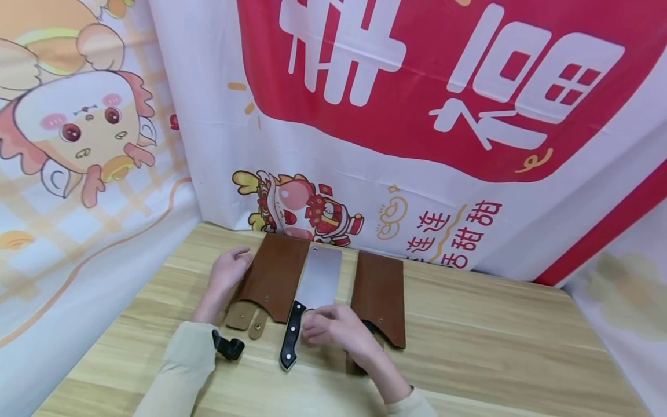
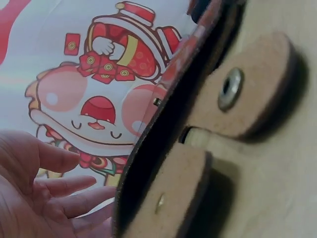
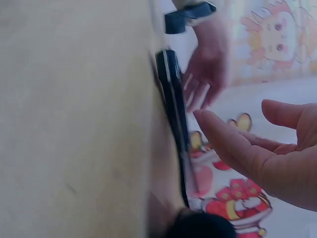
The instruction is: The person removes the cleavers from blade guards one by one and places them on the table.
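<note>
A cleaver lies on the table between two brown leather sheaths, its riveted black handle toward me. Beside the left sheath is my left hand, next to its outer edge. In the left wrist view, this hand has its fingers extended and holds nothing, close to the sheath's mouth and its snap straps. My right hand hovers just right of the cleaver handle. The right wrist view shows that hand with nothing in it. The right sheath lies beyond it.
Light wood-grain table runs under everything. A printed cloth hangs along the table's back edge and at both sides. On the left wrist sits a black mount. Something dark shows partly behind the right wrist.
</note>
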A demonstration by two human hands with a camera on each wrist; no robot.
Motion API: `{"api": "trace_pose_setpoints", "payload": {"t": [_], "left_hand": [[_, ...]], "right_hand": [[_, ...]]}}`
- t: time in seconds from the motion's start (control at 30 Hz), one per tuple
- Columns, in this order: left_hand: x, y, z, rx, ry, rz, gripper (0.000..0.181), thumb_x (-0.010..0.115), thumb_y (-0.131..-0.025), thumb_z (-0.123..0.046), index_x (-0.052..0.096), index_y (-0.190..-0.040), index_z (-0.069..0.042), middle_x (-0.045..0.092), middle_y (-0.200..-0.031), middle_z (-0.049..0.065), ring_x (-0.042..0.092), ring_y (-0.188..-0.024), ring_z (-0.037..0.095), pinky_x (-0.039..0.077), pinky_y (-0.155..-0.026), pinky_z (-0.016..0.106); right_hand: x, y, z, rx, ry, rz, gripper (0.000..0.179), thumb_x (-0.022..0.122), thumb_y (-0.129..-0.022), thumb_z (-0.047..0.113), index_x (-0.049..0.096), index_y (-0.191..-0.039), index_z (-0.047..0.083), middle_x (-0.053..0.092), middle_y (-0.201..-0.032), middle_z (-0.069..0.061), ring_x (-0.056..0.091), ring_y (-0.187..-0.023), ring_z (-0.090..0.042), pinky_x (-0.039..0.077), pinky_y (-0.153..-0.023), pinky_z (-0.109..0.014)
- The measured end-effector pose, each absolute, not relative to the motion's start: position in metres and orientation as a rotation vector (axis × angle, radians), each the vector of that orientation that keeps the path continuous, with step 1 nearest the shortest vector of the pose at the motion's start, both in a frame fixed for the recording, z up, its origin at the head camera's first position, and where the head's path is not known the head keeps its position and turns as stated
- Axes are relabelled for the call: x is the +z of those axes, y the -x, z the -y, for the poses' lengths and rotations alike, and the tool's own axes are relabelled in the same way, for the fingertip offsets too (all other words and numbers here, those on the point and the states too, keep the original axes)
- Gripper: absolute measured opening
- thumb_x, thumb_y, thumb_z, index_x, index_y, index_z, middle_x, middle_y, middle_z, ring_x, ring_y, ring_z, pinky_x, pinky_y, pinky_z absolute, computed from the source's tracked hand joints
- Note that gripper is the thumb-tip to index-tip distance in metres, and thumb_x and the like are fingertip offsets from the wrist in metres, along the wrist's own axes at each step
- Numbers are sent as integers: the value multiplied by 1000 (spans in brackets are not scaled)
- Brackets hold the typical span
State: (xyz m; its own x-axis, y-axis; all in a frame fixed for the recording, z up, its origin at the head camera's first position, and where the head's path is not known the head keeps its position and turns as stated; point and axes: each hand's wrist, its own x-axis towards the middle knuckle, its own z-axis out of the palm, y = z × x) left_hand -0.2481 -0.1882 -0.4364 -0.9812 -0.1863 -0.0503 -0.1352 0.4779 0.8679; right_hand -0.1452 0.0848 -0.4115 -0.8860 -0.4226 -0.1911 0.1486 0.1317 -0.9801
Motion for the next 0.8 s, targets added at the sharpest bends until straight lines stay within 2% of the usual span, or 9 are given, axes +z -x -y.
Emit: {"api": "trace_pose_setpoints", "payload": {"t": [0.1,0.17,0.33,0.53,0.8], "left_hand": [[-430,245,185,-1451,-222,2700,50,50,-105,-22,53,-145,6,57,-142,29,48,-136,47,37,-115,55],[-425,244,181,-1490,-201,2698,50,49,-106,-24,51,-147,5,54,-146,28,46,-138,47,35,-116,56],[-413,243,168,-1556,-159,2678,49,49,-109,-24,51,-148,5,52,-148,28,47,-138,44,35,-116,54],[-409,242,139,-1628,-132,2686,47,49,-110,-23,51,-149,3,53,-148,26,48,-138,41,38,-115,54],[-409,243,83,-1674,-37,2672,43,54,-108,-25,58,-144,-1,63,-139,21,57,-129,38,46,-107,55]], "right_hand": [[-403,149,-98,-1817,273,-1990,34,59,-102,10,62,-119,-19,71,-107,-30,72,-100,-42,60,-89,-46],[-398,152,-108,-1825,281,-2005,34,58,-104,11,61,-120,-19,71,-107,-30,72,-100,-42,59,-90,-48],[-389,161,-133,-1852,285,-2059,35,58,-106,16,62,-119,-17,71,-107,-30,72,-98,-40,60,-89,-48],[-387,163,-155,-1875,241,-2085,34,57,-107,17,63,-117,-14,72,-105,-29,74,-95,-35,62,-84,-41],[-386,164,-182,-1896,185,-2114,32,55,-108,17,62,-116,-14,74,-100,-23,74,-89,-25,62,-83,-37]]}}
